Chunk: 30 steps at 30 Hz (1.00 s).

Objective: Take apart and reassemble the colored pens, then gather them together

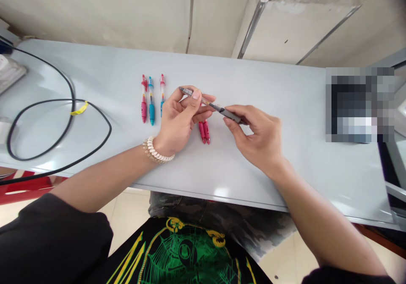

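Both my hands hold one grey pen (209,104) a little above the pale grey table (285,157). My left hand (179,121), with a bead bracelet at the wrist, pinches the pen's clear upper half between thumb and fingers. My right hand (258,138) grips its dark lower end. Under my left hand lie two pink pens (204,132), partly hidden. To the left, three more pens lie side by side: a pink one (144,102), a blue one (151,104) and a pink-and-blue one (162,91).
A black cable (68,119) with a yellow tag loops over the table's left side. A blurred dark object (358,104) sits at the right. The wall runs just behind the table. My lap shows under the front edge.
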Each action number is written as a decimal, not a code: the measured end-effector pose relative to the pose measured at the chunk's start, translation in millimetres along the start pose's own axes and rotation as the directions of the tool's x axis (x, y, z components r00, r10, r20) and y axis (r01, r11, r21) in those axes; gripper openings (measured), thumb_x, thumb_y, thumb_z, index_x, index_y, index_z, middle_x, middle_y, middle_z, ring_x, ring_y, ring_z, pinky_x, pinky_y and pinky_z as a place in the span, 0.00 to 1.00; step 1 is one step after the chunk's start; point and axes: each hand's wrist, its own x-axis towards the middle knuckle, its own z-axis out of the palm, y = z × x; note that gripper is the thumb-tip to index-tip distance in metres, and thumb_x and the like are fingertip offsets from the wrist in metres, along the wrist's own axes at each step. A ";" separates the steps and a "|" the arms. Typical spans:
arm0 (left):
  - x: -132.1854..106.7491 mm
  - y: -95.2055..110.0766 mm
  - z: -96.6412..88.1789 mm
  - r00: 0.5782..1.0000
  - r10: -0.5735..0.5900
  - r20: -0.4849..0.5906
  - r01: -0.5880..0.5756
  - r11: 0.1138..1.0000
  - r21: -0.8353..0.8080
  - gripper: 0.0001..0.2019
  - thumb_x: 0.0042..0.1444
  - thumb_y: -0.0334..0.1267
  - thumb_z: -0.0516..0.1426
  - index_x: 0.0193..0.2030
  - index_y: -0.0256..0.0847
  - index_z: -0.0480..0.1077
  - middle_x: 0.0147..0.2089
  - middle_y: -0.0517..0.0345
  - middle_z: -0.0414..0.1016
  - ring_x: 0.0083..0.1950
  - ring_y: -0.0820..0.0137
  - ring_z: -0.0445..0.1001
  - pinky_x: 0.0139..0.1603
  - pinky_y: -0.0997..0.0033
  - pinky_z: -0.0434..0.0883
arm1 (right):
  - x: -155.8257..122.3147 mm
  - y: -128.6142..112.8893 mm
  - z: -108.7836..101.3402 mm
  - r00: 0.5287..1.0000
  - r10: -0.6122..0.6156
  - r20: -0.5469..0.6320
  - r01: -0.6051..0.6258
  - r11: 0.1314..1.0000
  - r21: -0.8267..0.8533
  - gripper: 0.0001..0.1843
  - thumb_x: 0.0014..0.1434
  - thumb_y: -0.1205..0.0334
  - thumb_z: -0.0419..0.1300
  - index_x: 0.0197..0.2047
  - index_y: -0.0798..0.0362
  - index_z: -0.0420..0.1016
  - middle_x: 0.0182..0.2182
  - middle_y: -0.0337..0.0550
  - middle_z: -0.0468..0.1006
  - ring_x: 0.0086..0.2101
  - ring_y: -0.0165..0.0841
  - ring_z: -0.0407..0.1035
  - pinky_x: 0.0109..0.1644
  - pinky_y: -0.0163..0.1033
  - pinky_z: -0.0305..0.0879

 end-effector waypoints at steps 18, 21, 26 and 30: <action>6.6 19.4 2.4 0.960 -0.248 0.130 0.266 0.954 -0.142 0.19 0.72 0.54 0.57 0.34 0.45 0.64 0.25 0.65 0.63 0.26 0.73 0.72 0.31 0.73 0.74 | 3.1 3.4 3.8 0.996 0.060 0.066 -0.071 0.982 0.174 0.14 0.69 0.51 0.66 0.47 0.53 0.81 0.39 0.44 0.83 0.36 0.30 0.77 0.35 0.35 0.72; 7.8 28.0 0.9 0.926 -0.352 0.136 0.373 0.910 -0.181 0.28 0.74 0.60 0.45 0.26 0.43 0.56 0.18 0.66 0.48 0.16 0.76 0.52 0.17 0.75 0.57 | 4.5 1.1 1.4 0.995 0.094 0.026 -0.097 0.975 0.199 0.14 0.71 0.50 0.64 0.49 0.51 0.79 0.39 0.42 0.82 0.37 0.30 0.77 0.35 0.35 0.72; 7.7 35.1 -6.5 0.914 -0.403 0.048 0.406 0.901 -0.151 0.25 0.74 0.53 0.39 0.26 0.44 0.54 0.17 0.66 0.41 0.14 0.75 0.46 0.15 0.73 0.51 | 4.2 -0.6 -0.9 0.994 0.107 0.006 -0.106 0.973 0.206 0.12 0.74 0.51 0.61 0.48 0.50 0.77 0.38 0.40 0.81 0.34 0.28 0.77 0.35 0.35 0.72; 8.1 34.9 -11.7 0.923 -0.384 0.033 0.385 0.920 -0.073 0.21 0.73 0.53 0.44 0.31 0.45 0.60 0.18 0.68 0.44 0.14 0.75 0.50 0.17 0.73 0.54 | 2.5 -0.6 0.3 0.993 0.106 0.046 -0.113 0.978 0.178 0.11 0.74 0.51 0.61 0.48 0.50 0.76 0.36 0.38 0.80 0.33 0.28 0.77 0.34 0.35 0.71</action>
